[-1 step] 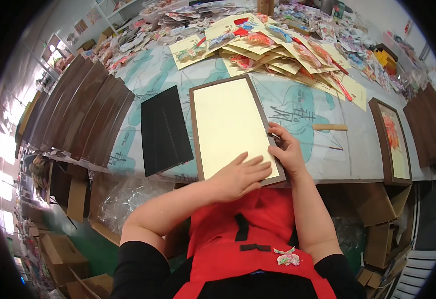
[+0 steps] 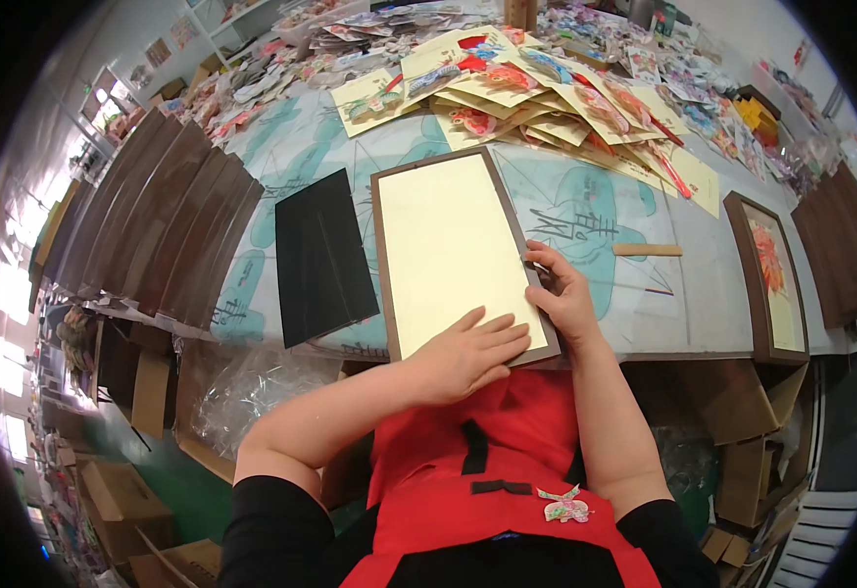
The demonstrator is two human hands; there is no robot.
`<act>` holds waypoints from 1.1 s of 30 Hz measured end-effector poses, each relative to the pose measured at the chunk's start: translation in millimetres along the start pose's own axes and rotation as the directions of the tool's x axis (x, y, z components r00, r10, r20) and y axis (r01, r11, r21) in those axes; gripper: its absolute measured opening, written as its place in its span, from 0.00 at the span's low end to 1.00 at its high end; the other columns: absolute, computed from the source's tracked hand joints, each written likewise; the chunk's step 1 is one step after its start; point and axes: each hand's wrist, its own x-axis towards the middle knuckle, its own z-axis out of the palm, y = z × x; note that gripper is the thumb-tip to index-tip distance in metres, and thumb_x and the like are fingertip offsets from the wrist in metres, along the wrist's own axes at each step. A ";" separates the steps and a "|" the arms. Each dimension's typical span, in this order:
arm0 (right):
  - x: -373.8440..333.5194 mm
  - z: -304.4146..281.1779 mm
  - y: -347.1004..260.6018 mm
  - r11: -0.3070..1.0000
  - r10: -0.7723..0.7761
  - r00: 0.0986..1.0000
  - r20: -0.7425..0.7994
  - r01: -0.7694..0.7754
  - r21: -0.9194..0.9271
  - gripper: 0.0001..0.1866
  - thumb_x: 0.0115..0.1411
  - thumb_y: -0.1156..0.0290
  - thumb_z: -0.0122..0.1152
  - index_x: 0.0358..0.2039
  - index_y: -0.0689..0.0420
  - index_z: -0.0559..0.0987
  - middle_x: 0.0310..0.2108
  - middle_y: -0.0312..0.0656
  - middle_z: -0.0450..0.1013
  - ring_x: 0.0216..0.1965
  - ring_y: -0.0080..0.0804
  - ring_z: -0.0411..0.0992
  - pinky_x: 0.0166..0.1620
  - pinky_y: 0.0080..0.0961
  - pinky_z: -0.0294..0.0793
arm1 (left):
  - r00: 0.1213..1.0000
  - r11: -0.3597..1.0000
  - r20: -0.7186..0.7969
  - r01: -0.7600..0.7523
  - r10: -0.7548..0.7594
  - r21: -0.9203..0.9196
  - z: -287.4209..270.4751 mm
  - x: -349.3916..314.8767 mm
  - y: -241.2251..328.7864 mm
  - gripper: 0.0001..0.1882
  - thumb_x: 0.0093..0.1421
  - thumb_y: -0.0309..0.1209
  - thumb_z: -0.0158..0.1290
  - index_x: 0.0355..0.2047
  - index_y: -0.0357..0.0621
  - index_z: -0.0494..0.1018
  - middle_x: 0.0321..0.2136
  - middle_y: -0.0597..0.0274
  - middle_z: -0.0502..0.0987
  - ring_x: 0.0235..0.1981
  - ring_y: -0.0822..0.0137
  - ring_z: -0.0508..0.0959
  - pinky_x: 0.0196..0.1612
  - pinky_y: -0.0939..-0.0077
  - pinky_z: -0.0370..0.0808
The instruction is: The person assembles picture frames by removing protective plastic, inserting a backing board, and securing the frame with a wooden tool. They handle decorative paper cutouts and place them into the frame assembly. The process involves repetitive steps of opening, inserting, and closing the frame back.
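Observation:
A brown picture frame (image 2: pixel 383 235) lies in front of me, its near end at the table's edge. Inside it is a plain cream sheet (image 2: pixel 443 245). My left hand (image 2: pixel 472 355) rests flat on the sheet's lower part, fingers spread. My right hand (image 2: pixel 561 294) grips the frame's right side, thumb on top and fingers curled at the outer edge. Just left of the frame lies a black backing board (image 2: pixel 322 260).
Brown frames stand in a row at left (image 2: pixel 169 206); more stand at far right (image 2: pixel 840 250). A finished-looking framed picture (image 2: pixel 771 279) leans near the right edge. Decorated cream cards (image 2: pixel 556 108) are piled at the back. A flat wooden stick (image 2: pixel 647 250) lies right of my hand.
My left hand has slid very slightly toward me over the cream sheet. The right hand keeps its hold on the frame.

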 end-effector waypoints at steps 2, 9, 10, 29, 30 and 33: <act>-1.3 2.0 1.1 1.000 -0.006 1.000 -0.011 0.006 -0.001 0.22 0.47 0.82 0.58 0.46 0.62 0.74 0.57 0.41 0.63 0.51 0.31 0.68 0.55 0.26 0.66 | 0.998 0.996 -0.041 0.054 -0.051 0.069 2.7 -15.6 6.3 0.27 0.62 0.37 0.47 0.60 0.43 0.59 0.61 0.56 0.60 0.63 0.55 0.58 0.64 0.51 0.53; -0.9 1.9 -1.5 0.997 0.015 1.000 0.002 -0.015 -0.080 0.23 0.45 0.85 0.56 0.46 0.62 0.74 0.58 0.42 0.62 0.54 0.30 0.64 0.55 0.26 0.63 | 0.973 0.982 -0.206 0.132 -0.103 0.133 -2.9 -42.7 15.2 0.22 0.56 0.33 0.55 0.50 0.39 0.68 0.52 0.53 0.70 0.56 0.56 0.68 0.59 0.60 0.64; -1.4 3.2 -2.3 0.996 0.011 1.000 0.002 -0.010 -0.092 0.23 0.45 0.84 0.56 0.46 0.62 0.74 0.58 0.42 0.62 0.54 0.30 0.64 0.56 0.26 0.63 | 0.962 0.982 -0.251 0.142 -0.107 0.127 -1.0 -48.0 14.9 0.21 0.55 0.33 0.56 0.48 0.39 0.69 0.50 0.54 0.72 0.54 0.57 0.70 0.57 0.60 0.66; -2.4 6.5 -0.3 0.995 0.002 0.999 -0.049 -0.007 -0.104 0.20 0.46 0.84 0.54 0.43 0.64 0.75 0.57 0.44 0.63 0.52 0.31 0.67 0.53 0.24 0.67 | 0.779 0.936 -0.600 0.325 -0.184 0.135 -2.6 -110.7 -17.5 0.09 0.54 0.30 0.57 0.35 0.45 0.75 0.39 0.63 0.77 0.48 0.59 0.74 0.57 0.51 0.62; -1.4 7.3 -0.9 0.992 -0.003 0.999 -0.046 -0.003 -0.125 0.20 0.46 0.84 0.54 0.43 0.64 0.75 0.57 0.44 0.63 0.51 0.31 0.67 0.53 0.24 0.67 | 0.794 0.922 -0.572 0.352 -0.204 0.161 -6.3 -111.6 -12.9 0.09 0.54 0.30 0.56 0.36 0.45 0.75 0.40 0.64 0.76 0.50 0.59 0.73 0.58 0.49 0.59; -2.0 7.1 -0.4 0.991 -0.012 0.999 -0.043 0.006 -0.132 0.20 0.46 0.84 0.54 0.43 0.64 0.75 0.57 0.45 0.63 0.51 0.31 0.67 0.52 0.23 0.67 | 0.839 0.933 -0.475 0.347 -0.266 0.091 -8.7 -109.8 -12.6 0.11 0.54 0.31 0.56 0.39 0.46 0.74 0.43 0.66 0.75 0.54 0.59 0.69 0.60 0.43 0.53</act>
